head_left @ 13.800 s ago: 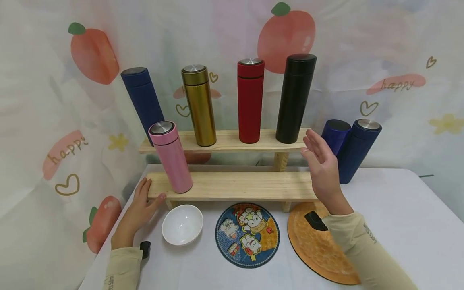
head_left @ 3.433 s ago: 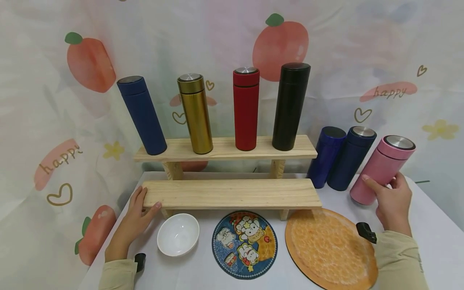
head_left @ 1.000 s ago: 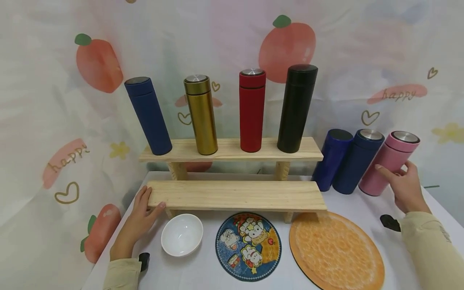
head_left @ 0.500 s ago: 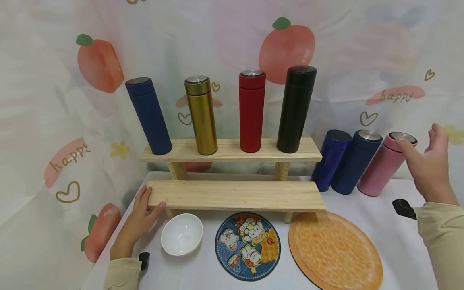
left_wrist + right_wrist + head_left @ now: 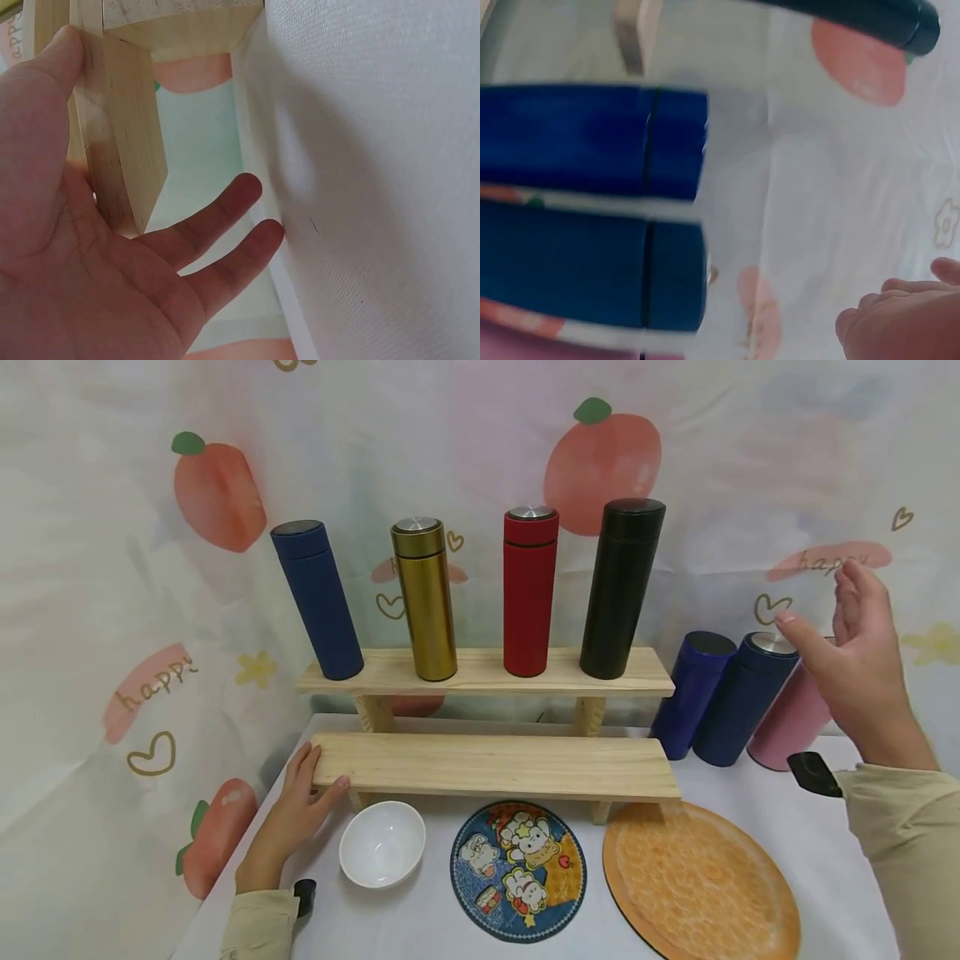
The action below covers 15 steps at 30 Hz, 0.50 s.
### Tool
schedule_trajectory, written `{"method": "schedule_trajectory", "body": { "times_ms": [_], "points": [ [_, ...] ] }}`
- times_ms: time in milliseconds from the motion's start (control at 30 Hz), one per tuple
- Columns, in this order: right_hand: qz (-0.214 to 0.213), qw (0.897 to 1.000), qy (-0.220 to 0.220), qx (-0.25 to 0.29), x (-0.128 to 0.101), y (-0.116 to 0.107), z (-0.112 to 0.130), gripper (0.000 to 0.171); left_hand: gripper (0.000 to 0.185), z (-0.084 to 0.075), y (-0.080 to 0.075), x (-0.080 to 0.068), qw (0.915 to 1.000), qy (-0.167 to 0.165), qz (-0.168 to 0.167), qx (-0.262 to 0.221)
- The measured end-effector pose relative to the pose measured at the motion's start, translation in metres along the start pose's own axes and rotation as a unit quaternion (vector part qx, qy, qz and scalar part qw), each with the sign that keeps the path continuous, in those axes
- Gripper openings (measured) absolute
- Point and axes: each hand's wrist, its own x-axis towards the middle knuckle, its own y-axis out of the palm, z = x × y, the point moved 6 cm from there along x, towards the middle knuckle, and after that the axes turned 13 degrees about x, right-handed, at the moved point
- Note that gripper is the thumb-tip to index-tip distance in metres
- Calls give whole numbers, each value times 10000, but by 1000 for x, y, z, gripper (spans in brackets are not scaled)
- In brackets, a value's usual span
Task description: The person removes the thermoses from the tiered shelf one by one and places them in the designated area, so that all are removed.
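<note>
Pink thermos flask [image 5: 787, 722] stands on the table [image 5: 375, 927] beside the navy flask [image 5: 742, 702], apparently placed; my right hand [image 5: 870, 668] hovers nearby, wide and empty. My left hand [image 5: 292, 818] rests on the lower shelf [image 5: 495, 764]; four upper-shelf flasks [image 5: 529, 593] seem left.

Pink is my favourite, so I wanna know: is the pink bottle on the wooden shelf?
No, the pink bottle stands on the white table to the right of the wooden shelf, partly hidden by the right hand.
</note>
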Motion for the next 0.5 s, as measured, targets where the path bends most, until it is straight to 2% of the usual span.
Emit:
{"method": "schedule_trajectory", "body": {
  "times_ms": [33,133,200,267,367,433,500],
  "points": [
    [88,9999,16,51,1,5,2,84,102,0,0,0,10000,4,-12,2],
    [309,9965,135,764,5,22,4,83,102,0,0,1,10000,-3,-50,-6],
    [418,9950,246,875,7,33,4,82,102,0,0,1,10000,-18,-54,0],
    [504,9949,368,798,7,44,1,81,102,0,1,1,10000,-14,-48,-16],
    [662,9961,499,293,7,60,-4,79,102,0,1,1,10000,-7,-28,-24],
    [758,9951,586,226,8,71,-8,79,102,0,1,2,10000,-5,-35,-45],
    [831,9935,680,380,8,82,-13,79,102,1,2,1,10000,-15,-32,-48]
  ]
}}
